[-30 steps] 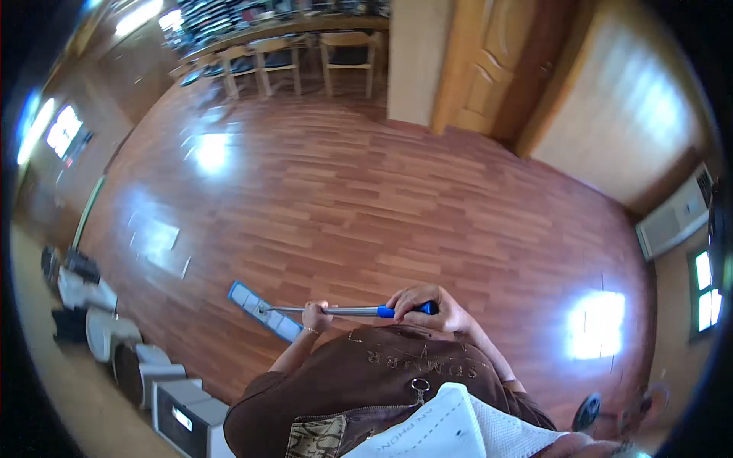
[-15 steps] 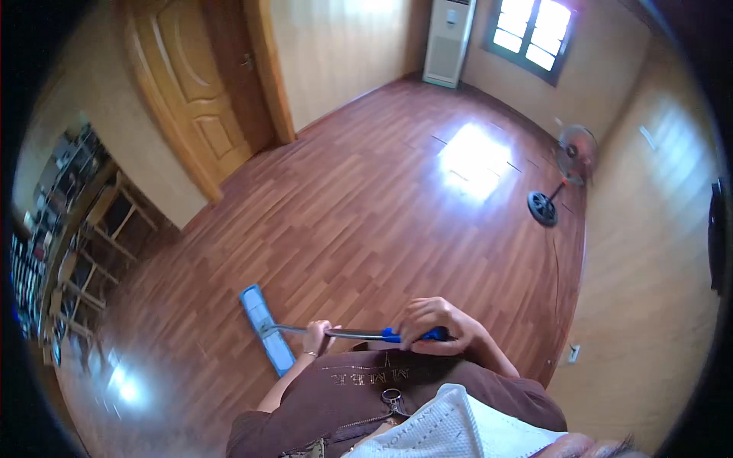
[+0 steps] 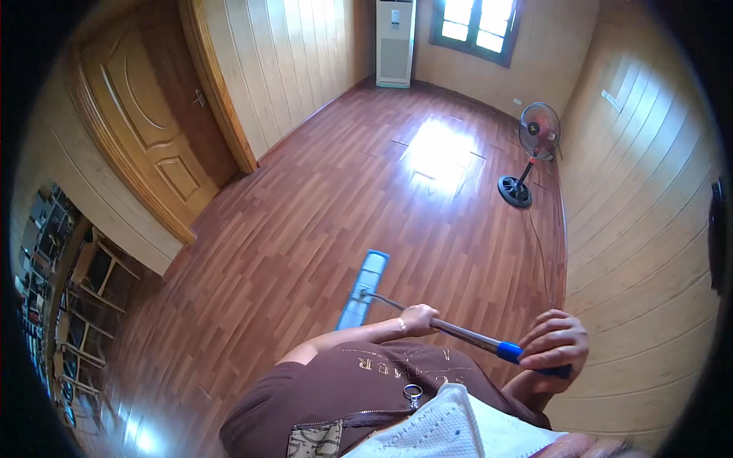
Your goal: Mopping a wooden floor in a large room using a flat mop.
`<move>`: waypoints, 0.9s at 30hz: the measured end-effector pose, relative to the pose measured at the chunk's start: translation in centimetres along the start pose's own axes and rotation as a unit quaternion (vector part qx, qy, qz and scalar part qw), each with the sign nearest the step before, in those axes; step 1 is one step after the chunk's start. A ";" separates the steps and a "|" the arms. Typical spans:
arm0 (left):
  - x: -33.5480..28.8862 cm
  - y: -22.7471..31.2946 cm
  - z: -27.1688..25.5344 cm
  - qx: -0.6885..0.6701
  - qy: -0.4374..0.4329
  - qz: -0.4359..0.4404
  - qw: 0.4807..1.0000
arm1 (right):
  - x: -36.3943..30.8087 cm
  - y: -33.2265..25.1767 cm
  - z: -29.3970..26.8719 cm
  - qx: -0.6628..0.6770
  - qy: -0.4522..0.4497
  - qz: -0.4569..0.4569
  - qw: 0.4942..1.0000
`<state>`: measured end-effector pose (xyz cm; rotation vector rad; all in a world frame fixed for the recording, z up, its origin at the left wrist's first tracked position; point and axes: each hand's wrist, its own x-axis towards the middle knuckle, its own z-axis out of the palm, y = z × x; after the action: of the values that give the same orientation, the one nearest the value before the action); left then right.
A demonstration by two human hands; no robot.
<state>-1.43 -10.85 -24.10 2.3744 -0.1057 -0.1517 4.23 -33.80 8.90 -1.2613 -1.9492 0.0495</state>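
A flat mop (image 3: 466,333) with a metal pole lies slantwise across the front of my body. Its long, narrow light-blue head (image 3: 372,267) rests on the wood-plank floor ahead of me. My left hand (image 3: 419,320) is wrapped round the pole, partway between the head and the grip. Near the right wall, my right hand (image 3: 556,347) grips the blue and dark handle end of the pole. Both hands are closed on the mop, and the underside of each grip is hidden.
A standing fan (image 3: 539,131) with a round black base is by the right wall, its cord (image 3: 544,256) trailing along the floor. A white floor-standing air conditioner (image 3: 394,46) stands at the back. To the left are a wooden door (image 3: 141,114) and wooden stools (image 3: 103,275) beside a cluttered counter.
Both hands and the mop have moved to the right. The mop head has slid right across the floor and turned to slant the other way. My view has shifted too.
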 end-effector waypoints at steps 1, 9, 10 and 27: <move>0.9 1.2 -0.2 -0.006 -0.027 0.024 0.999 | -0.4 -0.6 -0.5 -0.024 0.017 -0.004 1.000; 0.4 2.0 -1.4 0.022 -0.045 0.006 0.999 | 0.4 0.7 -1.5 -0.014 -0.004 -0.082 0.996; 0.0 1.4 -1.9 0.025 -0.040 -0.018 0.999 | 0.8 1.5 -1.2 0.009 0.001 -0.098 0.995; -22.0 -16.2 -3.7 0.092 0.308 -0.217 0.922 | 8.9 8.9 19.1 0.370 -0.059 -0.041 0.926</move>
<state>-22.19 5.96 -30.90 2.4819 0.7363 0.4182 -2.77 -15.36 -2.65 -0.6774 -1.8072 0.7608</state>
